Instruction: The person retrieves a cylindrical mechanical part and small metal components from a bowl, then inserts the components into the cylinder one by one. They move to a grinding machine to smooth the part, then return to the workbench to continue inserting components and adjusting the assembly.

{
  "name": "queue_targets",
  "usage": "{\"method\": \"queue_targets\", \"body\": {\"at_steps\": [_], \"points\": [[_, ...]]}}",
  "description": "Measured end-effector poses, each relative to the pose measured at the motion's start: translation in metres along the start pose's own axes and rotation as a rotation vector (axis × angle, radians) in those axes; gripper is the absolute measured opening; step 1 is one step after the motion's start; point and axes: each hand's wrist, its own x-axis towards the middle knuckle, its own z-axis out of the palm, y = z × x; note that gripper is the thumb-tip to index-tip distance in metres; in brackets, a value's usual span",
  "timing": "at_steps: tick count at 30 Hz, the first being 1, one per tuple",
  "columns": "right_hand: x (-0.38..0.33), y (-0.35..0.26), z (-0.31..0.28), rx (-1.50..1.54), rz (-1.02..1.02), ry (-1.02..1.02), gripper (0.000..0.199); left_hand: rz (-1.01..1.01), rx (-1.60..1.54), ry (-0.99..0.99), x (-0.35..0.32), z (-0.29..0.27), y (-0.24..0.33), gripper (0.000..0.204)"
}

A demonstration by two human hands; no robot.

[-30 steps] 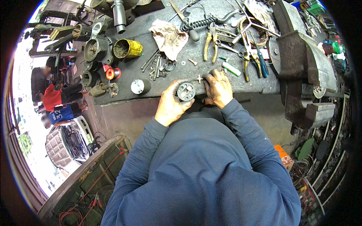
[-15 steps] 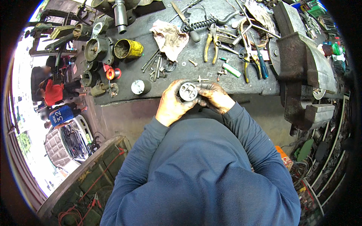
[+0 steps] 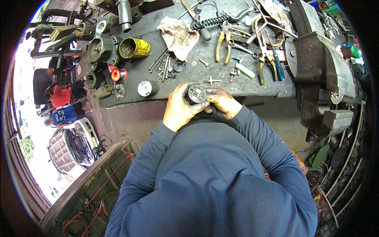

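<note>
Just off the near edge of the workbench point(image 3: 262, 90), a round metal part point(image 3: 196, 94) with holes and recesses in its end face sits between my hands. My left hand point(image 3: 178, 107) wraps its left side, thumb up along the rim. On the other side my right hand point(image 3: 224, 103), with dark grime on its fingers, grips the part's right edge; some of those fingertips are hidden. A small cross-shaped metal piece point(image 3: 213, 81) lies on the bench beyond my right hand. Left of my hands stands a short cylinder point(image 3: 146, 88) with a shiny pale top.
Yellow-handled pliers point(image 3: 223, 43), a blue screwdriver point(image 3: 278, 65), a green-and-white tube point(image 3: 245, 71) and a stained rag point(image 3: 178, 37) lie on the bench. A yellow can point(image 3: 136, 48) and red solder spool point(image 3: 119, 74) stand left. A big vise point(image 3: 321, 75) is at right.
The round part has tilted in my hands, so its end face looks darker and is seen at another angle. Both hands keep hold, and the view has shifted slightly.
</note>
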Motion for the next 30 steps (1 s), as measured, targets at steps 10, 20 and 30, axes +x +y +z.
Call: {"method": "queue_targets", "body": {"at_steps": [10,20,30], "points": [[-0.009,-0.016,0.02,0.159,-0.041,0.089,0.026,0.045,-0.265,-0.097,-0.001,-0.004,-0.006,0.069],[-0.022,-0.044,0.045,-0.341,-0.252,0.274,0.016,-0.067,-0.617,0.051,-0.01,0.008,-0.009,0.043],[-0.019,-0.05,0.067,-0.635,-0.314,0.298,0.021,-0.11,-0.778,0.094,-0.014,0.001,-0.01,0.031]]}}
